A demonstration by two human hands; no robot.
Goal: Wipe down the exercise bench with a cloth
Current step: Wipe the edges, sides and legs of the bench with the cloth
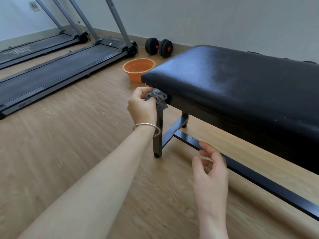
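A crumpled grey cloth point(159, 99) is being gripped in the curled fingers of the left hand point(141, 106) and is being pressed against the lower edge of the exercise bench point(233, 87), just under its near left corner, at the centre of the frame. A thin metal bracelet point(146, 126) is being worn on that wrist. The right hand point(210, 171) is being held at lower centre right with its fingers loosely curled around nothing, in front of the bench's low black rail point(259, 180); whether the rail is being touched cannot be told.

The right half of the frame is being filled by the bench's black padded top, on which pale light is being reflected and a few white specks are being shown. The bench is being carried by a black metal leg point(158, 135) just behind the left wrist.

A light wood-grain floor point(86, 135) is being shown across the lower frame. An orange basin point(138, 69) is being kept on it just beyond the bench's corner, with black dumbbells point(158, 47) near the plain pale wall point(207, 19) behind. Two treadmills point(69, 69) are being shown side by side at upper left.
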